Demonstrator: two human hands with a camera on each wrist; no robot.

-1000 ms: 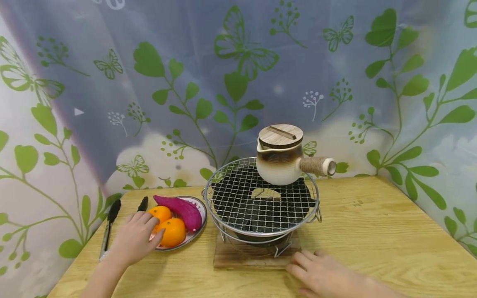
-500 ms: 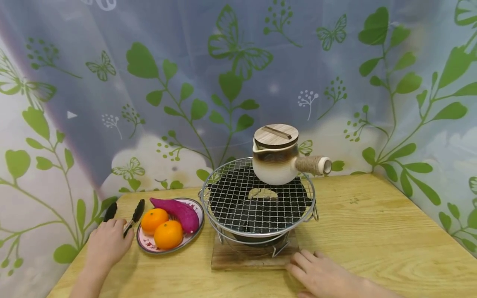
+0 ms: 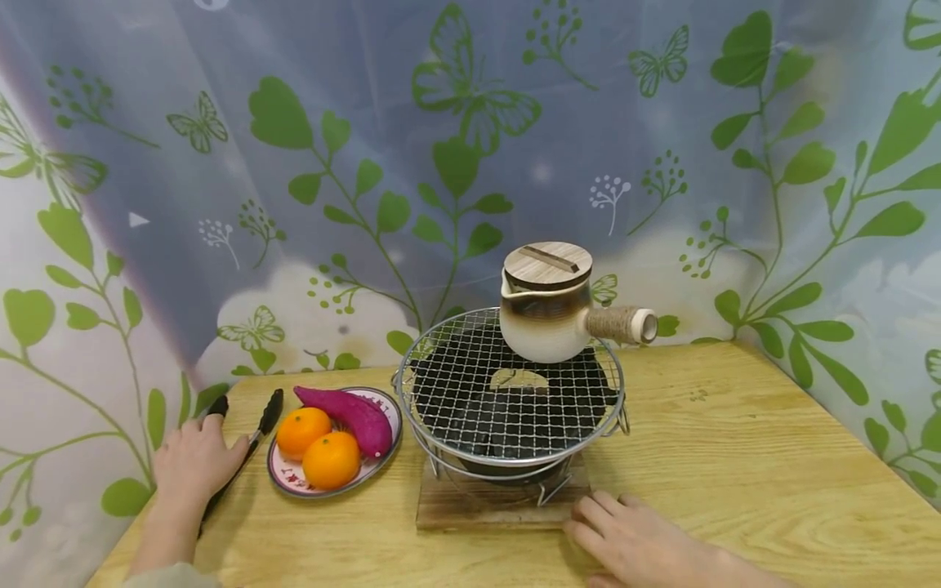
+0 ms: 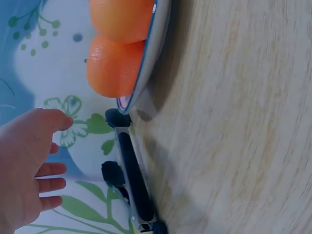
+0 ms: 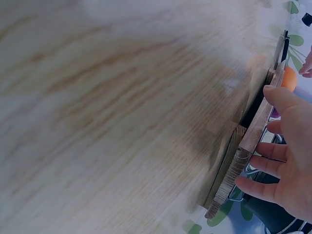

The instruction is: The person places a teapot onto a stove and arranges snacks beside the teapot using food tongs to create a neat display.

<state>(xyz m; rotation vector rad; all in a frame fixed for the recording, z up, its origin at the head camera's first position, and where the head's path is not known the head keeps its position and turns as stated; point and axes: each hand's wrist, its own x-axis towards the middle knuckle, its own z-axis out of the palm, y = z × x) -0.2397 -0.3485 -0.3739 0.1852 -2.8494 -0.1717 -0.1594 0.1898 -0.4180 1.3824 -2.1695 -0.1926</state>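
Note:
My left hand (image 3: 193, 461) is over the tongs (image 3: 270, 412), which have black tips and lie spread on the table at the left. In the left wrist view the fingers of that hand (image 4: 24, 165) are extended and apart from the tongs (image 4: 134, 175). My right hand (image 3: 635, 539) lies at the front right corner of the wooden base board (image 3: 478, 508), fingertips right at its edge and gripping nothing. On that board stands a round stove with a wire grill rack (image 3: 507, 433). A brown and cream teapot (image 3: 544, 331) with a wooden lid and a twine-wrapped side handle sits on the rack.
Between the tongs and the stove is a patterned plate (image 3: 294, 488) holding two oranges (image 3: 331, 461) and a purple sweet potato (image 3: 356, 418). A curtain with green leaves and butterflies hangs behind the wooden table (image 3: 735, 457).
My left hand has moved left from beside the oranges to over the tongs. The right hand stays at the board's corner. The head view has shifted slightly.

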